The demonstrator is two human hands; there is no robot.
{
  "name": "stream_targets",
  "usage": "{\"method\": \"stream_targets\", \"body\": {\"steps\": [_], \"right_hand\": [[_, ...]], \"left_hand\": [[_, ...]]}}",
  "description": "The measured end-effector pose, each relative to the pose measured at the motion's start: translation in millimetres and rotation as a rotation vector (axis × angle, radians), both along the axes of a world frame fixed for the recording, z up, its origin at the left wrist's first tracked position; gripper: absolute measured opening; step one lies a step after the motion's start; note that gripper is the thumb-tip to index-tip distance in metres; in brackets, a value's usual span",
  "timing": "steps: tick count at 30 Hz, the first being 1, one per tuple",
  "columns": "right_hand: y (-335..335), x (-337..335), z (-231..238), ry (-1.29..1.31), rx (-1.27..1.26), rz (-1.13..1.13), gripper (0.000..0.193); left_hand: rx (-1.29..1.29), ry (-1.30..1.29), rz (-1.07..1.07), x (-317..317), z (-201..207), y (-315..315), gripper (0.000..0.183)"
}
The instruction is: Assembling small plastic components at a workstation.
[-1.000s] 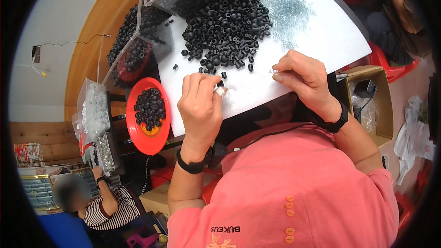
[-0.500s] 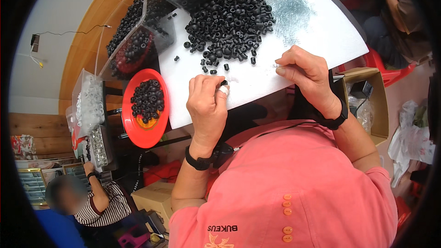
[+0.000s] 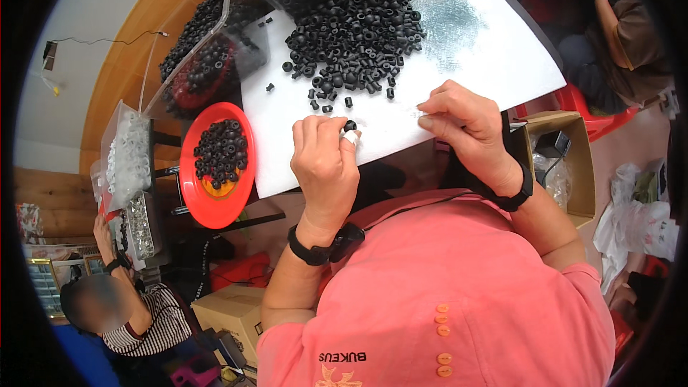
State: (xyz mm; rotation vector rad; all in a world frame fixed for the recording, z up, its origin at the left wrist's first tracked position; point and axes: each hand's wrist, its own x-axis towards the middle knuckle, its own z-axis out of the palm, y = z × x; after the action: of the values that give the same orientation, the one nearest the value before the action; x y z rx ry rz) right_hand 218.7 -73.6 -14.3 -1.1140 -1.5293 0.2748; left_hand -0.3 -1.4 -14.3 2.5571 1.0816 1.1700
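Note:
My left hand (image 3: 324,158) is at the near edge of the white foam sheet (image 3: 279,122). Its thumb, which has a white wrapping at the tip, and its fingers pinch a small black rubber piece (image 3: 350,126) with a round end. To its right my right hand (image 3: 466,122) hovers over the sheet, thumb and forefinger drawn together in a pinch. Something tiny and pale may sit between those fingertips; I cannot make it out. Beyond both hands spreads a big heap of similar black pieces (image 3: 351,36), with several loose ones along its near side.
Left of the sheet, a red plate (image 3: 192,193) holds more black pieces. Clear bins (image 3: 215,32) of black pieces stand at the far left, near a bin of white parts (image 3: 132,158). A cardboard box (image 3: 584,165) lies to the right. Other people sit at left and upper right.
The black piece now shows more clearly at my left fingertips. My right hand remains pinched, held slightly lower and further left. The person at left has reached an arm farther out.

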Motion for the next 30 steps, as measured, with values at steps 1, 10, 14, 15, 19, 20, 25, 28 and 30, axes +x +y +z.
{"method": "stream_targets", "body": {"steps": [1, 10, 14, 15, 19, 20, 25, 28, 30], "right_hand": [[0, -6, 4, 0.011, -0.023, 0.021, 0.012], [17, -29, 17, -0.004, 0.060, 0.102, 0.011], [17, -29, 15, -0.075, 0.071, 0.088, 0.011], [17, -29, 15, -0.076, 0.070, 0.092, 0.011], [18, -33, 11, -0.194, 0.169, 0.011, 0.013], [18, -35, 9, -0.261, 0.255, -0.044, 0.016], [5, -45, 5, -0.309, 0.187, -0.075, 0.029], [6, -40, 12, -0.297, 0.125, -0.015, 0.030], [11, -29, 18, -0.317, 0.110, 0.002, 0.026]], "left_hand": [[-0.027, -0.059, -0.041, 0, 0, -2, 0.019], [-0.749, -0.494, -0.335, 10, 20, -16, 0.020], [-0.874, -0.553, -0.374, 8, 21, -14, 0.022], [-0.931, -0.588, -0.404, 7, 19, -12, 0.023], [-1.089, -0.753, -0.457, 8, 13, -12, 0.023], [-1.090, -0.758, -0.458, 9, 14, -12, 0.023], [-1.179, -0.847, -0.462, 9, 15, -9, 0.022], [-1.222, -0.887, -0.482, 6, 12, -9, 0.022], [-1.218, -0.902, -0.447, 6, 16, -8, 0.022]]}}
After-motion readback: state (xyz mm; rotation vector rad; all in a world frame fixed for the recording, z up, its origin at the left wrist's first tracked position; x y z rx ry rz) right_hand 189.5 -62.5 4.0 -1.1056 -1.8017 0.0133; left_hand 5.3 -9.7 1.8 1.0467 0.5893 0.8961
